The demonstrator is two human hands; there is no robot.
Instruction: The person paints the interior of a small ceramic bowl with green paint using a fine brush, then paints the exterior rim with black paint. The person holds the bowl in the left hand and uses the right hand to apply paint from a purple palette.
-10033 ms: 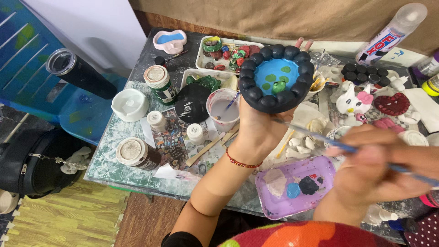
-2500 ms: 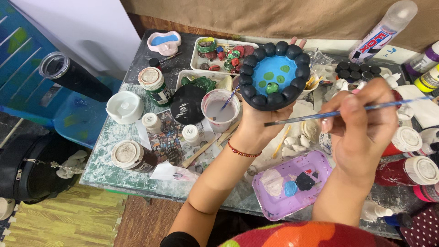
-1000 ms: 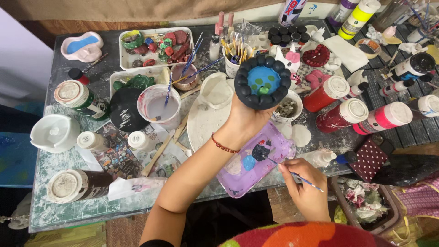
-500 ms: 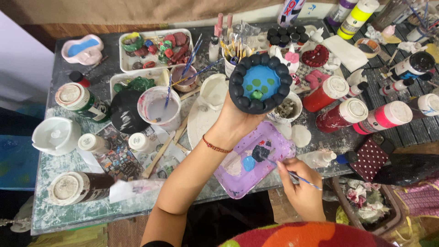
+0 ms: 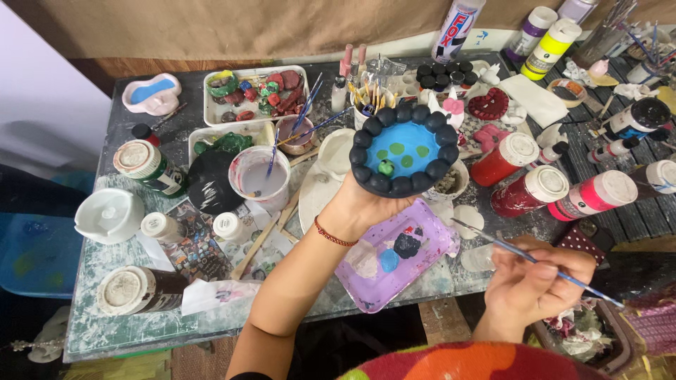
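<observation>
My left hand [image 5: 362, 207] holds up a round clay dish [image 5: 403, 149] from beneath; the dish has a blue centre with green dots and a rim of black balls. A red thread bracelet sits on that wrist. My right hand [image 5: 535, 285] grips a thin paintbrush [image 5: 524, 257], its tip pointing left toward a purple palette tray [image 5: 436, 243] with blue, black and white paint blobs. The brush tip hovers just right of the tray.
Cluttered worktable [image 5: 98, 324]: white water cup with brushes [image 5: 259, 176], black-painted piece [image 5: 210, 181], trays of painted clay pieces [image 5: 255, 91], red and pink paint bottles [image 5: 556, 190], paint jars [image 5: 144, 165] on the left, a white lidded tub [image 5: 109, 214], a pink-and-blue dish [image 5: 151, 93].
My right hand has lifted the brush off the purple tray and moved right. The dish in my left hand stays raised, tilted slightly more toward me.
</observation>
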